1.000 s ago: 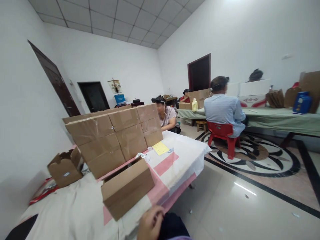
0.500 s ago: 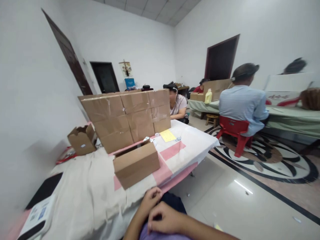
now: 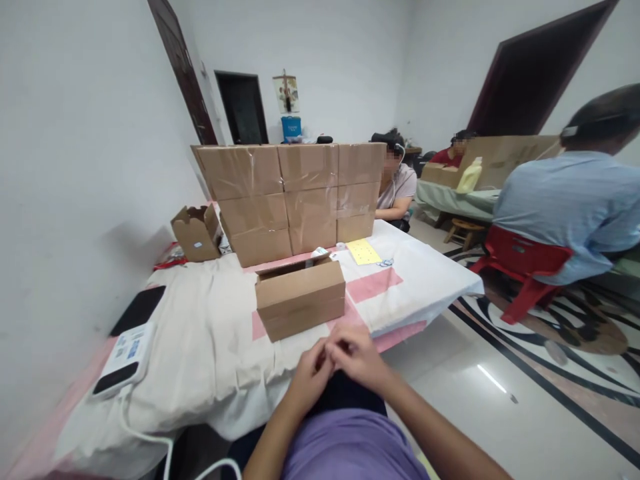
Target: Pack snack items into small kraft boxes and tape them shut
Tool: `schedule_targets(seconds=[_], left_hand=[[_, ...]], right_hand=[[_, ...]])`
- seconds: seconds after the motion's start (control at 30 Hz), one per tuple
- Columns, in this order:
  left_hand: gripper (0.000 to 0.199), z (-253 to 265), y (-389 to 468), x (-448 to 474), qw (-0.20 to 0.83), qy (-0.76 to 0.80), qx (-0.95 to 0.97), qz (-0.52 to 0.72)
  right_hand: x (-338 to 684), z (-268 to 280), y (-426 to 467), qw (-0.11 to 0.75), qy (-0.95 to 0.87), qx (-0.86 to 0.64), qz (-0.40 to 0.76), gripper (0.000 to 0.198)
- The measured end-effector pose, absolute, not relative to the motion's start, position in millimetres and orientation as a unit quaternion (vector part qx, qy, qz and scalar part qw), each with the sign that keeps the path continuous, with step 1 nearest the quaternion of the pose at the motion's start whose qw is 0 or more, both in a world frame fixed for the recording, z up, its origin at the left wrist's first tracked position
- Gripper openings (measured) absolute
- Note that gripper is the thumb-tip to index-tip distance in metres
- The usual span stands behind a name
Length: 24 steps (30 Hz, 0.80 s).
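My left hand (image 3: 314,372) and my right hand (image 3: 357,357) meet above my lap, just off the table's near edge. The fingers of both are curled in and touch each other. Whatever lies between the fingertips, if anything, is too small or hidden to make out. Closest to them on the table is a long cardboard box (image 3: 301,298), its top slit partly open. Neither hand touches this box.
Stacked cartons (image 3: 290,200) wall off the table's (image 3: 425,267) far side. A smaller open box (image 3: 196,237) stands left; a white power bank (image 3: 125,360) with a cable lies nearer. Yellow paper (image 3: 364,252) lies right. A person sits on a red chair (image 3: 525,257); others sit beyond.
My right hand has risen from beside my left wrist to meet my left fingers. The view has swung right and down, so the table things appear higher and the power bank's cable shows.
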<state>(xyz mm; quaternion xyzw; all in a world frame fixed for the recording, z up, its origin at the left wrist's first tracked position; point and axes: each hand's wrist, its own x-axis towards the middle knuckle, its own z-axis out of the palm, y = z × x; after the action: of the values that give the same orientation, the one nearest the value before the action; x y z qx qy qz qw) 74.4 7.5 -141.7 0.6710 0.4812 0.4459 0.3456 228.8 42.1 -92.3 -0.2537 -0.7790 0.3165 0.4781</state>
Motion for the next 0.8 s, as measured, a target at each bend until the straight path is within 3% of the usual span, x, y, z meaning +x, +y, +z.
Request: schedule_targets(seconds=[0.13,0.2,0.27,0.33,0.43,0.67,0.8], left_hand=[[0.029,-85,17,45,0.181,0.543,0.653,0.495],[0.025,-54,32,31,0.093,0.577,0.638,0.501],[0.037,-30,51,21,-0.074,0.611,0.668,0.418],[0.049,-16,70,15,-0.134,0.612,0.698,0.346],[0.049,-13,89,13,-0.117,0.620,0.713,0.306],[0.024,-22,90,19,-0.162,0.626,0.691,0.323],[0.016,-23,88,22,-0.160,0.646,0.695,0.271]], right_hand=[[232,-19,108,0.523,-0.792,-0.269,0.165,0.021],[229,4,143,0.505,-0.814,-0.271,0.094,0.012],[224,12,172,0.460,-0.843,-0.272,0.063,0.018],[218,9,191,0.411,-0.870,-0.264,0.068,0.025],[212,-10,200,0.376,-0.887,-0.246,0.107,0.023],[213,-34,190,0.420,-0.837,-0.288,0.201,0.023],[211,-36,192,0.409,-0.830,-0.304,0.225,0.025]])
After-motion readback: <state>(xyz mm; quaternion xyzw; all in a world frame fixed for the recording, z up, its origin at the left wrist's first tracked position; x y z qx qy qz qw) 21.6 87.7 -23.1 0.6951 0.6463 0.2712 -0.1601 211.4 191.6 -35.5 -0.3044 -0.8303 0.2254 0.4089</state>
